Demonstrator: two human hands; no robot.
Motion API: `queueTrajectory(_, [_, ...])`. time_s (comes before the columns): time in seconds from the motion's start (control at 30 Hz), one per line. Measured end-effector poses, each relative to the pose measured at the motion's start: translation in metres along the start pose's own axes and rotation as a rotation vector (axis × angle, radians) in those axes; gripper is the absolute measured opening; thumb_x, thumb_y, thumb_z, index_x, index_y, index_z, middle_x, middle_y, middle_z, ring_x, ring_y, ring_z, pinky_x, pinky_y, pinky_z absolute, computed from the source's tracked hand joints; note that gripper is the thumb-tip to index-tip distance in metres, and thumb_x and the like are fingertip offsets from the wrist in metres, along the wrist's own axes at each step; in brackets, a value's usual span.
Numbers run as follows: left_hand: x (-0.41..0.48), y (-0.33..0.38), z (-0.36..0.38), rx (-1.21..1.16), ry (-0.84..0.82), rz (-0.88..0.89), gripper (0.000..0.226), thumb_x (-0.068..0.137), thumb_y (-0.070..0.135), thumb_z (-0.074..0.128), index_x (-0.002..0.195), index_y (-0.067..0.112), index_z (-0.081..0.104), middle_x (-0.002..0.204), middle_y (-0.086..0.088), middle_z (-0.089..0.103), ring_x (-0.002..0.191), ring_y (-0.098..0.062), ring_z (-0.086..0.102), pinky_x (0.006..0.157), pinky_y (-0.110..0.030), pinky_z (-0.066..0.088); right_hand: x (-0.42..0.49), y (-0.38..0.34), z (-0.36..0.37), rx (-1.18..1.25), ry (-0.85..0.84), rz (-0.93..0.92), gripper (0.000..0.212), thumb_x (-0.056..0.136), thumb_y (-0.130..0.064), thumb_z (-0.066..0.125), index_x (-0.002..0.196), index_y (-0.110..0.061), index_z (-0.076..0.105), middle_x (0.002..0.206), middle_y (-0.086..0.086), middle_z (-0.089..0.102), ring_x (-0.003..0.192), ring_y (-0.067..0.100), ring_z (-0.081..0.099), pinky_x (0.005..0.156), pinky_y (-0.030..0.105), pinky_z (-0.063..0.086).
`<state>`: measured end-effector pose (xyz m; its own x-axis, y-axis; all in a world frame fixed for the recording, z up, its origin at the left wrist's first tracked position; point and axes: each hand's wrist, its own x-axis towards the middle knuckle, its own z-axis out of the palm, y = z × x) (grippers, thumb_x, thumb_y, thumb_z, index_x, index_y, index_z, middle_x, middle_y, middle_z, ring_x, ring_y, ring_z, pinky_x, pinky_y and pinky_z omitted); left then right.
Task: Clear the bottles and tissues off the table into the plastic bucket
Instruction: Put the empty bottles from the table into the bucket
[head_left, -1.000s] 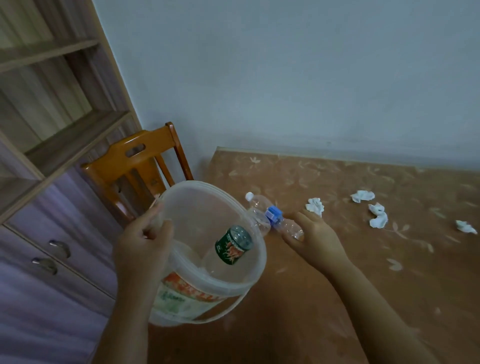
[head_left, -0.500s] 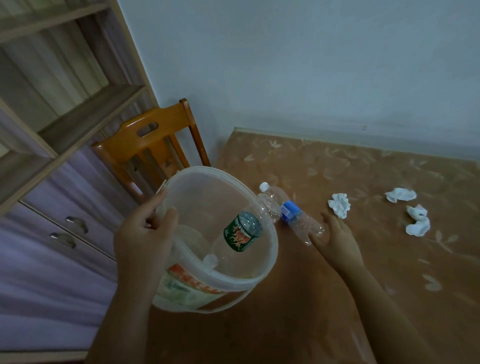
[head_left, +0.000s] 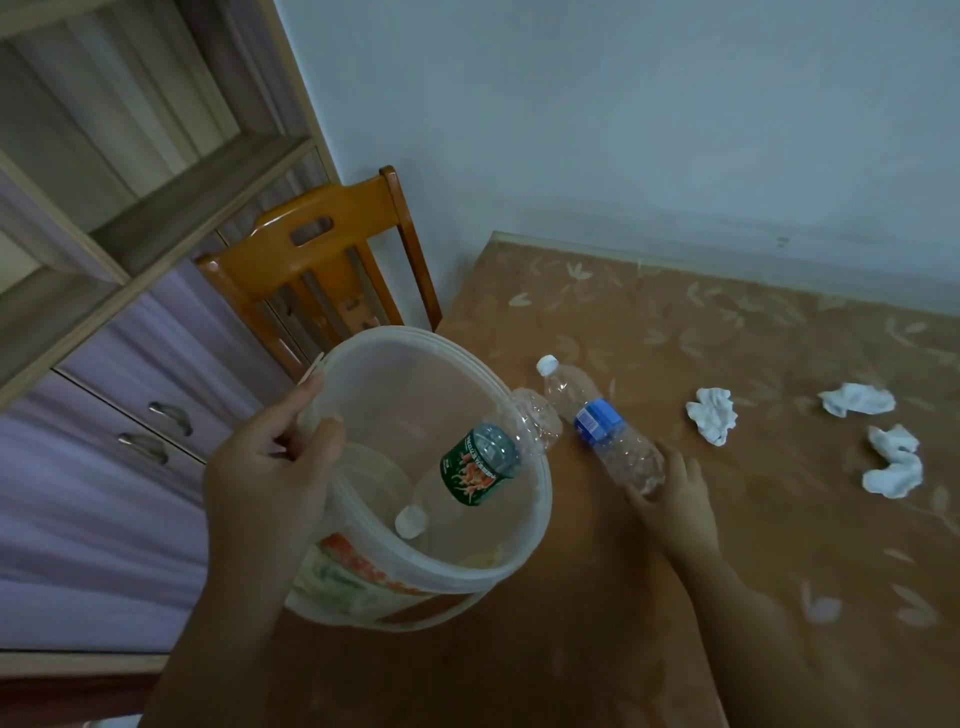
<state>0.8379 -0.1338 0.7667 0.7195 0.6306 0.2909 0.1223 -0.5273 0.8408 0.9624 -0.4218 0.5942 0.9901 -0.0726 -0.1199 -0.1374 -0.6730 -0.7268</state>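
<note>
Brown table (head_left: 701, 364) bears the translucent plastic bucket (head_left: 524, 540), left hand (head_left: 265, 467) pinching its rim; green-labelled bottle (head_left: 480, 465) lies inside. Right hand (head_left: 672, 499), fingers now loosened, touches the blue-labelled bottle (head_left: 602, 426); three tissues (head_left: 712, 414) lie beyond.

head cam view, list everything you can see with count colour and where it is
plastic bucket: 1, translucent white, printed label, held at the table's left edge
green-label bottle: 1, clear, inside the bucket
blue-label bottle: 1, clear, white cap, lying on the table beside the bucket
crumpled tissues: 3, white, on the table, at
table: 1, brown leaf-patterned top
chair: 1, orange-brown wood, behind the bucket
shelf unit: 1, wood with purple drawers, left
left hand: grips the bucket rim
right hand: at the blue-label bottle's base
</note>
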Motion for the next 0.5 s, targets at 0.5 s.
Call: queueTrajectory(0.5, [-0.006,0.001,-0.008,-0.079,-0.047,0.0,0.042,0.082,0.019,0.064,0.1,0.057,0.057,0.059,0.019,0.056,0.045,-0.002,0.047,0.047,-0.027,0.048,-0.03,0.0,-0.009,0.183,0.113,0.011,0.063,0.071,-0.022,0.073,0.127,-0.021,0.044,0.117,0.002,0.048,0.087,0.012,0.051,0.067,0.026,0.039])
